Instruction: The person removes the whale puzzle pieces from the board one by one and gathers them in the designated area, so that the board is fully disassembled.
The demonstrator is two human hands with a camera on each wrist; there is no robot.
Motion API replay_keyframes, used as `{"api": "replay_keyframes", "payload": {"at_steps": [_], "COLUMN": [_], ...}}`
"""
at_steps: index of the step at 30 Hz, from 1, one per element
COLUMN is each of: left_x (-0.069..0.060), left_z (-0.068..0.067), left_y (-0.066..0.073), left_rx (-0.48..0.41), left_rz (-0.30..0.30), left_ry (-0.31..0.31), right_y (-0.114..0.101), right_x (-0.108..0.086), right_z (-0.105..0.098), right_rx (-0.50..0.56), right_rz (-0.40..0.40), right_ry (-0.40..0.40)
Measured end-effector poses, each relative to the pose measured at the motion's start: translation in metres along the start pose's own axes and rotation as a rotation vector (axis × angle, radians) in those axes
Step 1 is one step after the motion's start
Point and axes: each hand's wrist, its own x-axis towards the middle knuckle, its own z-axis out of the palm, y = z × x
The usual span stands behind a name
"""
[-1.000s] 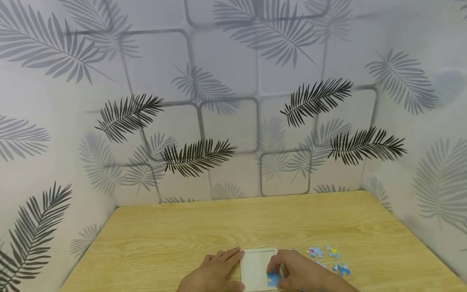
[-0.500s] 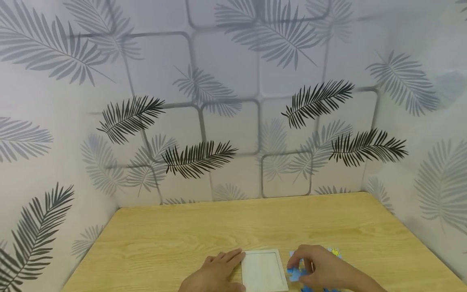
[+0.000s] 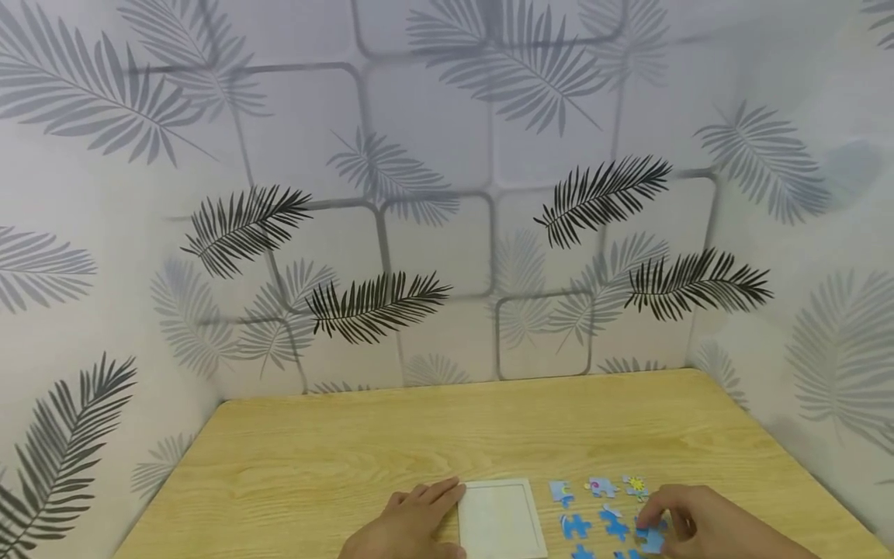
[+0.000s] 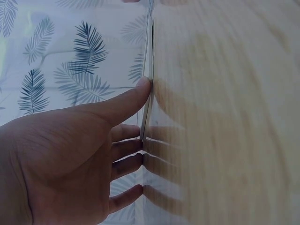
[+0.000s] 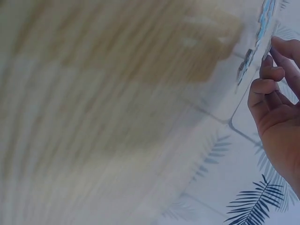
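In the head view my left hand point(image 3: 405, 522) rests on the table with its fingers extended and touches the left edge of a pale, flat puzzle tray point(image 3: 501, 519). The left wrist view shows the thumb and fingertips of that hand point(image 4: 70, 154) against the tray's thin edge. My right hand point(image 3: 712, 524) pinches a light-blue jigsaw piece point(image 3: 653, 540) between thumb and fingers, at the right side of the loose pieces. In the right wrist view the right hand point(image 5: 283, 122) has its fingers curled, and the piece is hard to make out there.
Several loose jigsaw pieces lie in rough rows right of the tray, among them a yellow sun piece point(image 3: 635, 486), a pink-swirl piece point(image 3: 601, 487) and a blue piece point(image 3: 576, 526). The wood-grain table point(image 3: 419, 435) meets a leaf-patterned wall point(image 3: 447, 341) behind.
My right hand has carried the blue jigsaw piece from the tray rightwards, past the loose pieces to their right side. The tray's bare inside now shows. My left hand has stayed at the tray's edge.
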Motion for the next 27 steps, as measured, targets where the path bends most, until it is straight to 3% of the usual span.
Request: {"api": "replay_keyframes", "payload": {"at_steps": [2,11,17,22,24,27], "left_x": [0.002,0.012,0.012,0.008,0.007,0.007], "left_z": [0.002,0.008,0.010,0.008,0.007,0.004], "left_y": [-0.005,-0.013,-0.018,-0.022,-0.023,-0.023], "left_rx": [0.008,0.017,0.030,0.023,0.023,0.037], "left_rz": [0.017,0.052,0.057,0.020,0.007,0.002], "left_ry": [-0.002,0.002,-0.004,0.013,0.030,0.055], "right_y": [0.003,0.015,0.020,0.012,0.006,0.000], "right_x": [-0.004,-0.015,-0.015,-0.005,-0.002,0.004], "right_z": [-0.001,-0.008,-0.004,-0.002,-0.003,-0.006], "right_rx": [0.036,0.151,0.138,0.026,-0.074,-0.238], "right_rz": [0.030,0.014,-0.121,-0.182,-0.180,-0.260], "right_ry": [-0.018,-0.069,-0.087,-0.049,0.009,0.117]}}
